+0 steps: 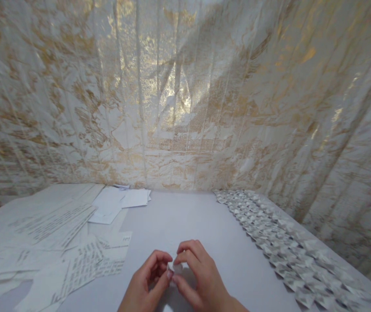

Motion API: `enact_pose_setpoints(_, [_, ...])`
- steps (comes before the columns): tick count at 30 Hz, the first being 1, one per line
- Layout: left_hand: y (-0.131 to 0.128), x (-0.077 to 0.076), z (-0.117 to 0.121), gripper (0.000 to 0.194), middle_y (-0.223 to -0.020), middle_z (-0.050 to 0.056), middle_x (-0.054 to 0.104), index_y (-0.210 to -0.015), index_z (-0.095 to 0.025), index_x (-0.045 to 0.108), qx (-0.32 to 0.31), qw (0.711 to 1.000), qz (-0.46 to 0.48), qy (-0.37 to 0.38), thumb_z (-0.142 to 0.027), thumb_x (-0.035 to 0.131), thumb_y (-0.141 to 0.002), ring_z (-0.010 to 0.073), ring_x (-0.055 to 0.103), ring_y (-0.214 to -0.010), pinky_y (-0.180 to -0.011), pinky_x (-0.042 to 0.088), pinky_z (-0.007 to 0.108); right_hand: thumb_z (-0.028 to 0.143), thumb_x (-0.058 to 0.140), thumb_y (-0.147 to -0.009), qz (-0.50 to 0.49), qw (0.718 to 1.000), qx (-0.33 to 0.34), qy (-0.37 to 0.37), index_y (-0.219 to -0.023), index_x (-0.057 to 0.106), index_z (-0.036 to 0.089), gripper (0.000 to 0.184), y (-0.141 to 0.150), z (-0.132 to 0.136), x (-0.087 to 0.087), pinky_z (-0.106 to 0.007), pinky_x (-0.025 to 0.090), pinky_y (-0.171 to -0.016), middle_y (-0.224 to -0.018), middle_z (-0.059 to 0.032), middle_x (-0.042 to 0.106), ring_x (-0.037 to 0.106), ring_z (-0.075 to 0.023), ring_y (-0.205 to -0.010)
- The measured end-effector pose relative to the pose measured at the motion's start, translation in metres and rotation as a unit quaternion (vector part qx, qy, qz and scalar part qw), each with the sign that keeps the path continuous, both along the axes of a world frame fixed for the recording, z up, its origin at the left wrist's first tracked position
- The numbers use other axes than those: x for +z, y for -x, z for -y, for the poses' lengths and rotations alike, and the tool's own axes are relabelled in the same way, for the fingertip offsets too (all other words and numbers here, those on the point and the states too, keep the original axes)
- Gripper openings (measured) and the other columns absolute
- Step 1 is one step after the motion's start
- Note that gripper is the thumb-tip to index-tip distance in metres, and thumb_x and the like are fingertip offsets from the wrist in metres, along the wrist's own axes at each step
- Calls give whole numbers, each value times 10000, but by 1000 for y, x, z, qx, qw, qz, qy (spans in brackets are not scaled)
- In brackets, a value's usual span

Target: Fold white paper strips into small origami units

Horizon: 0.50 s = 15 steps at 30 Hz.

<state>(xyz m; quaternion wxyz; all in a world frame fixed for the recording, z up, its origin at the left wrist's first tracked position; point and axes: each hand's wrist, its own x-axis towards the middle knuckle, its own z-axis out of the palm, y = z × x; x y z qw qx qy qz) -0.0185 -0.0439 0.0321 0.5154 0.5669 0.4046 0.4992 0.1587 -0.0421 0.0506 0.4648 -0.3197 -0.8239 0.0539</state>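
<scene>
My left hand (148,281) and my right hand (198,277) meet low in the middle of the head view, just above a white table (185,221). Both pinch one small folded piece of white paper (175,267) between thumb and fingertips. The paper is mostly hidden by my fingers, so its shape is unclear.
Printed paper sheets and cut slips (58,242) lie spread over the table's left side. A long band of several small folded paper pieces (279,242) runs along the right edge. A cream and gold curtain (185,95) hangs close behind the table.
</scene>
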Motion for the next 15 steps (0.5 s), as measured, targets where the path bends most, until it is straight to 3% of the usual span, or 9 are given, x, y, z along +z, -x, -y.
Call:
enact_pose_setpoints(6, [-1,2,2,231,-697,-62,556,-880,-227,646,14,999,-38,-25,-451,692,-844,159,568,-685,-678,447,256,87,495,-859,18,1000,-1,-1,-946,516,239,176,2,-1,-4,-308,480,-739,-922,-51,631,610,-206,-845])
enact_pose_setpoints(11, [0,1,2,112,-702,-67,544,-904,-237,612,10,997,-67,-48,-337,621,-855,156,568,-668,-676,455,249,97,493,-841,48,999,14,-6,-965,492,244,192,3,0,-5,-317,509,-766,-1007,-85,696,660,-212,-876])
enact_pose_setpoints(15, [1,5,6,129,-744,-59,575,-1010,-255,580,13,994,-81,-78,-330,553,-909,166,602,-713,-709,460,254,202,526,-896,22,996,42,72,-962,546,235,76,3,1,-8,-313,496,-742,-945,-76,695,653,-213,-832])
